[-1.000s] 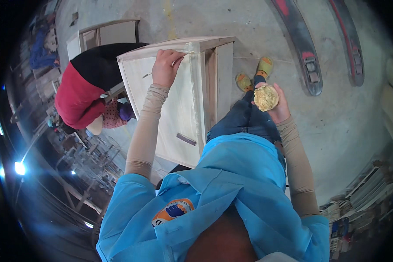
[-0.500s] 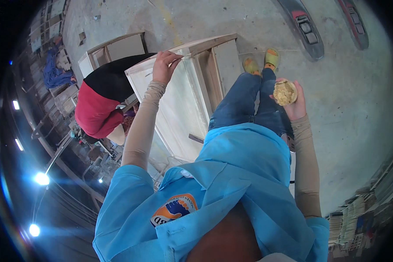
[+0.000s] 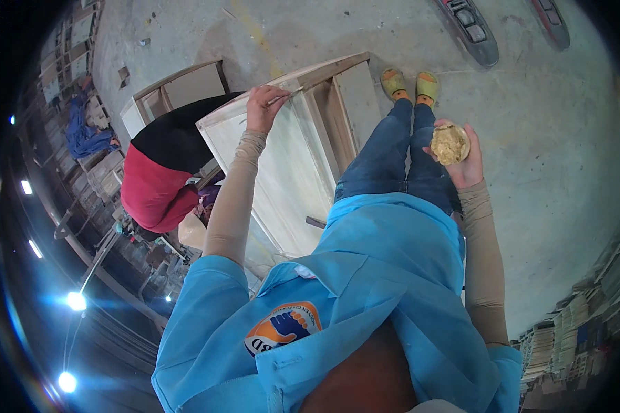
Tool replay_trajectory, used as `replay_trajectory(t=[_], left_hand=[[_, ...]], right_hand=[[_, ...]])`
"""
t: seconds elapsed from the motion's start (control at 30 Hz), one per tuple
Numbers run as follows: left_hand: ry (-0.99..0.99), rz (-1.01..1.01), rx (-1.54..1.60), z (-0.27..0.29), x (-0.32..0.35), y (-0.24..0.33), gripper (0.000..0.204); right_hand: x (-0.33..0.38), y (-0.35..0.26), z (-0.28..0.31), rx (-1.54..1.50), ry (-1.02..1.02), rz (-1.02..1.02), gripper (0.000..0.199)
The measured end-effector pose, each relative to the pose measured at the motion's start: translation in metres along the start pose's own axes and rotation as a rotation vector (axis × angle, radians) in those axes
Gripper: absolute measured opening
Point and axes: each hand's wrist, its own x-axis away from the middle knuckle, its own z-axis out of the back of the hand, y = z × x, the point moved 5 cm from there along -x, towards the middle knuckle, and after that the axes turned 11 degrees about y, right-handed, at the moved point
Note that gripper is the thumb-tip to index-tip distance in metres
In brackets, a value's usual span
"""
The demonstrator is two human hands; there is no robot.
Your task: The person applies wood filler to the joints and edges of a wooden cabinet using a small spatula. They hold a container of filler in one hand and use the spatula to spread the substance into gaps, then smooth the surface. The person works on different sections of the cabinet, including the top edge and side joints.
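Note:
My left hand is closed in a pinch at the top edge of a pale wooden cabinet. A thin, narrow tool sticks out from its fingertips against the cabinet's corner; its exact kind is too small to tell. Out to the right, my right hand grips a small round holder heaped with yellowish-tan putty-like paste. The paste faces up, and the holder beneath is mostly hidden.
Another person in red and black bends close by on the left, beside a second wooden cabinet. Two long dark objects with red parts lie on the concrete floor at far right. Stacked boards stand lower right.
My left foot has stepped forward, level with the right. The left hand stays at the cabinet's corner, with the thin tool now angled differently. The right hand still holds the paste.

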Motion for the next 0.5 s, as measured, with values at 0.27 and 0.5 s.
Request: replay_trajectory(t=[0.27,0.5], left_hand=[[0.001,0.125,0.084,0.003,0.008,-0.013,0.014],[-0.122,0.036,0.151,0.001,0.001,-0.01,0.015]], right_hand=[[-0.001,0.007,-0.008,0.01,0.012,0.001,0.053],[0.007,0.005,-0.01,-0.027,0.073,0.031,0.053]])
